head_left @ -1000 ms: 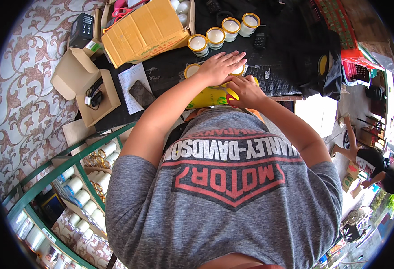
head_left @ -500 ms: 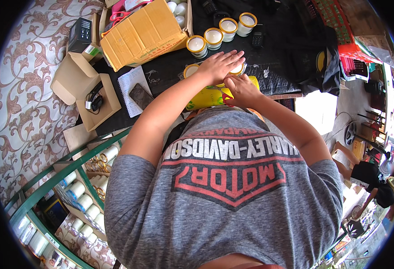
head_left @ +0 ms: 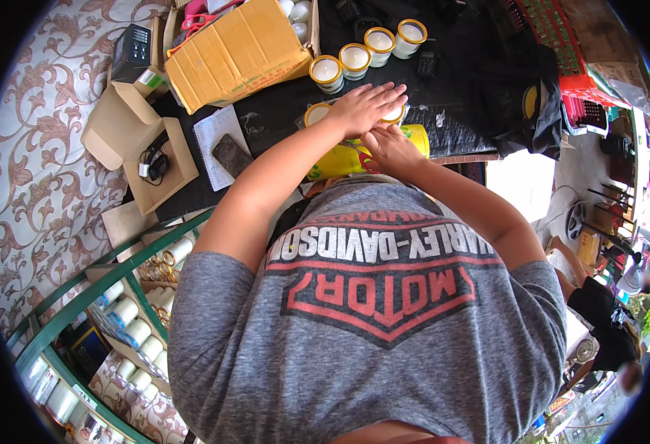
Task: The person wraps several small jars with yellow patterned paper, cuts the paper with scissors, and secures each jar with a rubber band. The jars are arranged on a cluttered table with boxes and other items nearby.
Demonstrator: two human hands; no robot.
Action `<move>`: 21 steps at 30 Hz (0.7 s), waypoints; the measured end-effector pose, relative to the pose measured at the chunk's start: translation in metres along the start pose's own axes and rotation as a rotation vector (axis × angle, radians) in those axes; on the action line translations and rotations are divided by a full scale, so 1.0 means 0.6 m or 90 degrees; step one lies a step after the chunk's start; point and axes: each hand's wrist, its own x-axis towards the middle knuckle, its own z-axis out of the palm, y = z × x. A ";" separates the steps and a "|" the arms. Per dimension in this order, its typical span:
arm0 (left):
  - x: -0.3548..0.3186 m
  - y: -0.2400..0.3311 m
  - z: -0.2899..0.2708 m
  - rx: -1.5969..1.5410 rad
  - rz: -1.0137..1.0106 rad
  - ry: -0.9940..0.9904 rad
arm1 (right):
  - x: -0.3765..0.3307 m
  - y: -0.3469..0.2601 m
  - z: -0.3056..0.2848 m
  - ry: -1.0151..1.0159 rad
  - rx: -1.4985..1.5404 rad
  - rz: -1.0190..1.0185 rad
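Though partly hidden, 2 candles (head_left: 317,113) by left hand (head_left: 366,111), fingers straight, right hand (head_left: 394,150) at yellow roll (head_left: 332,163), fingers' hold unclear.

Looks like a small shop or stall, half open to outdoors. Green-framed rack (head_left: 114,280) at 8 o'clock, shelves lined with white cylindrical goods (head_left: 125,311), reads as stock. Black-covered table (head_left: 458,132) at 12 to 1, used as work counter: row of gold-rimmed jar candles (head_left: 354,58), cardboard carton (head_left: 240,55) at 11 with more white pieces inside, notebook (head_left: 208,137) and phone (head_left: 231,155) at 10 to 11. Red crate (head_left: 588,89) at 2. Daylight, wheel (head_left: 577,220), another person (head_left: 591,307), greenery (head_left: 647,322) at 3 to 4.
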 end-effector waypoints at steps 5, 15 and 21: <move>0.000 0.000 0.001 -0.011 0.001 0.016 | 0.002 -0.009 0.011 0.068 -0.024 -0.021; -0.002 -0.001 0.022 -0.007 0.015 0.087 | 0.004 -0.040 0.016 0.051 0.022 0.032; -0.005 0.003 0.023 0.028 0.009 0.098 | 0.005 -0.039 0.048 0.077 0.051 0.051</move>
